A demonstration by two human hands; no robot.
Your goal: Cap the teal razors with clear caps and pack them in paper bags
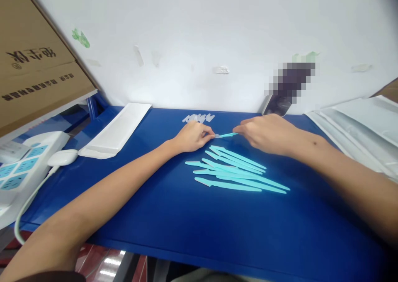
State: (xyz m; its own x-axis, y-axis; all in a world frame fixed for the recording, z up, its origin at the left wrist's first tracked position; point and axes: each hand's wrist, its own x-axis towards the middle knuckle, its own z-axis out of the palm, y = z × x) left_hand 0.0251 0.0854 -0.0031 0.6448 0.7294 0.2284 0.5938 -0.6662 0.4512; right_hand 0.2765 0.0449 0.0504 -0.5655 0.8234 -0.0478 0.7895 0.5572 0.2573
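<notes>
Between my hands is a turquoise eyebrow razor [228, 134], its handle pinched in the fingers of my right hand [264, 133]. My left hand [194, 136] pinches a small clear blade cover [217, 136] at the razor's blade end. Whether the cover is fully on the blade I cannot tell. Nearer to me, several more turquoise eyebrow razors [236, 185] lie in a loose fan, blade ends to the left and without covers. Behind my left hand sits a small heap of clear blade covers [199, 118].
A blue table [186, 228] meets a white wall panel [186, 37]. At left are a white packet [116, 130], a power strip [15, 166], a white charger with cable [63, 157] and a cardboard box [37, 62]. A phone [278, 103] leans at the back; white packaging [367, 120] is stacked right.
</notes>
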